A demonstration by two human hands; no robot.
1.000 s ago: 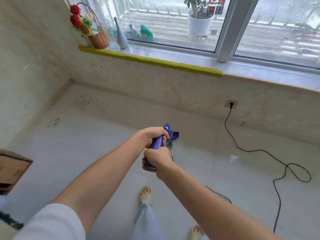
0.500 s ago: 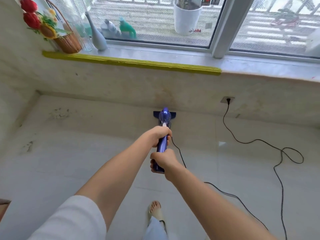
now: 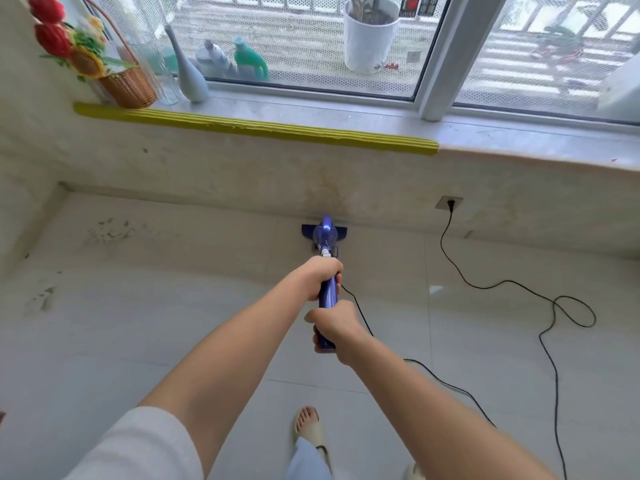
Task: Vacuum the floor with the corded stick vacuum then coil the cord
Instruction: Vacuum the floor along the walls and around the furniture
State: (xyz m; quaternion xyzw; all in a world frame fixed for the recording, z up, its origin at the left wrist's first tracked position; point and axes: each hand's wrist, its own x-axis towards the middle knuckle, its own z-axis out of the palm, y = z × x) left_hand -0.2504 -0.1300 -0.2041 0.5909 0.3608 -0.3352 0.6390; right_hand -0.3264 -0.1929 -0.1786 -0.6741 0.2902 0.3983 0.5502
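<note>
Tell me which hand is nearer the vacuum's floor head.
Left. The left hand grips the handle higher up, just behind the floor head at the wall. The right hand grips the handle's end, nearer the person.

The pale tiled floor [image 3: 138, 341] carries the vacuum's blue head [image 3: 324, 232] at 12 o'clock, against the wall. A black cord [image 3: 554, 306] loops at 3 o'clock. A sandalled foot [image 3: 308, 427] stands at 6 o'clock.

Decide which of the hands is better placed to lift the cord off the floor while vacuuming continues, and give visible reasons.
Right hand, probably. It grips the vacuum handle's near end, and the cord trails on the floor to its right. The left hand grips farther up, steering.
</note>
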